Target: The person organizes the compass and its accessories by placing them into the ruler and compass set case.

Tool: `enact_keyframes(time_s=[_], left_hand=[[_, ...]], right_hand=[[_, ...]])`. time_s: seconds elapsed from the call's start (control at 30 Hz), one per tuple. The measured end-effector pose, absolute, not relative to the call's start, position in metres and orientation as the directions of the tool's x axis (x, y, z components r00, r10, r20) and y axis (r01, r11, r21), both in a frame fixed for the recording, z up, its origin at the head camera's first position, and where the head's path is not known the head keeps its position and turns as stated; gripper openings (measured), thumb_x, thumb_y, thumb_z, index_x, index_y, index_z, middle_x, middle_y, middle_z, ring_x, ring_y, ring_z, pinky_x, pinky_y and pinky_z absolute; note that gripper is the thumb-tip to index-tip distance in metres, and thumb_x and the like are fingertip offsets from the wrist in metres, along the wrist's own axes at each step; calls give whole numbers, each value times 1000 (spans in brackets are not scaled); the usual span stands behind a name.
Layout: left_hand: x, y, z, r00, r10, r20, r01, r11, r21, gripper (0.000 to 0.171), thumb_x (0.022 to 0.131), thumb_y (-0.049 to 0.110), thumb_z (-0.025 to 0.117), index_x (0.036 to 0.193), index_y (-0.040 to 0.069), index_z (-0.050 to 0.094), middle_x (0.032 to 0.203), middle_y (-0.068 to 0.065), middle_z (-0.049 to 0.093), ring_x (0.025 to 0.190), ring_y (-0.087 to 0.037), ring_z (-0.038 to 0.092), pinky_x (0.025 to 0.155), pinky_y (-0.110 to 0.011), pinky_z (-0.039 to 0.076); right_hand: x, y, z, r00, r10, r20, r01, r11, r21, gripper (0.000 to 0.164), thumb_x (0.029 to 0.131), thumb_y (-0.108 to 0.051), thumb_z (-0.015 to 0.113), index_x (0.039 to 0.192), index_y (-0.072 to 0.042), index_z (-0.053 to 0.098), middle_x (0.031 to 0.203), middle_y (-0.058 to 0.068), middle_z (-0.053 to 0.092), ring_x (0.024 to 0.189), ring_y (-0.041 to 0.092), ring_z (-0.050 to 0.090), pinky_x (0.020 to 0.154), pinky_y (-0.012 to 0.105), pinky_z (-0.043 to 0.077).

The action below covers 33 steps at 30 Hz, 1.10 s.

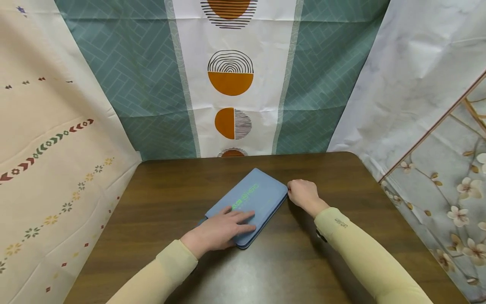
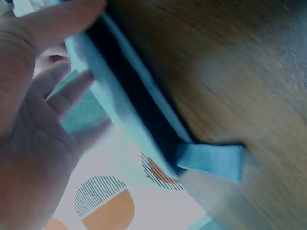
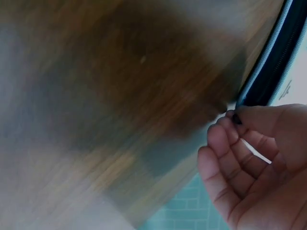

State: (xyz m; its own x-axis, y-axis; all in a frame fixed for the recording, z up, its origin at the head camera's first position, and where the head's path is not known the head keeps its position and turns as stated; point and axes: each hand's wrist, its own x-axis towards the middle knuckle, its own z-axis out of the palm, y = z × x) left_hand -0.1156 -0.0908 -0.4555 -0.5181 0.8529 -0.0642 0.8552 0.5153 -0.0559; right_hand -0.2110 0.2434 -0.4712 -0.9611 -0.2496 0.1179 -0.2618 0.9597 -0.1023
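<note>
A flat blue zip case (image 1: pixel 267 192) with green lettering lies slanted on the table. My left hand (image 1: pixel 222 228) rests on its near-left part, fingers spread across the cover. In the left wrist view a dark zip band (image 2: pixel 129 86) runs along the case's side, and a fabric tab (image 2: pixel 216 160) sticks out at one corner. At the case's far-right corner, my right hand (image 1: pixel 303 193) has curled fingers. The right wrist view shows thumb and fingertips pinching a small dark zipper pull (image 3: pixel 236 119) at the end of the visible zip (image 3: pixel 276 57).
The brown wooden table (image 1: pixel 171 181) extends around the case. A patterned teal and white curtain (image 1: pixel 152 84) hangs behind it. A cream cloth (image 1: pixel 45 169) hangs at the left and a floral cloth (image 1: pixel 448 181) at the right.
</note>
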Motion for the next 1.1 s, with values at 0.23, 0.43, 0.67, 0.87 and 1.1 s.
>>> enact_keyframes(time_s=[0.23,0.43,0.67,0.87,1.1], left_hand=[[-123,-92,-460,-590,800,-108,803,595,26,77,93,38,92,161,48,55,174,-6,41,160,-42,36,114,-73,40],[-125,-92,-461,-586,804,-100,806,591,29,79,92,41,93,161,48,55,173,-6,43,159,-41,39,113,-72,42],[-124,-93,-461,-589,803,-93,807,591,-4,79,92,41,92,161,48,55,172,-6,44,157,-41,41,112,-71,43],[-124,-93,-462,-570,818,-75,821,570,-28,79,92,41,92,162,46,55,171,-7,46,155,-42,44,110,-70,46],[-121,-90,-462,-575,816,-54,818,575,-16,76,93,40,91,161,44,57,170,-8,48,154,-43,45,109,-72,46]], right_hand=[[-208,247,-471,-954,-279,106,-289,952,-100,18,103,-12,69,85,-13,74,78,4,69,77,27,70,69,54,58],[-200,246,-472,-956,-281,90,-289,951,-105,27,103,-14,69,77,-15,66,70,1,60,70,22,61,66,50,54],[-182,236,-474,-937,-336,96,-345,932,-112,38,103,-15,71,70,-18,53,66,-2,51,64,18,52,59,43,46],[-164,224,-474,-921,-373,113,-385,916,-111,44,103,-16,75,67,-19,49,65,-3,47,62,17,47,58,42,43],[-143,205,-476,-892,-432,131,-445,890,-97,41,100,-16,80,68,-21,55,64,-5,51,59,16,52,57,44,49]])
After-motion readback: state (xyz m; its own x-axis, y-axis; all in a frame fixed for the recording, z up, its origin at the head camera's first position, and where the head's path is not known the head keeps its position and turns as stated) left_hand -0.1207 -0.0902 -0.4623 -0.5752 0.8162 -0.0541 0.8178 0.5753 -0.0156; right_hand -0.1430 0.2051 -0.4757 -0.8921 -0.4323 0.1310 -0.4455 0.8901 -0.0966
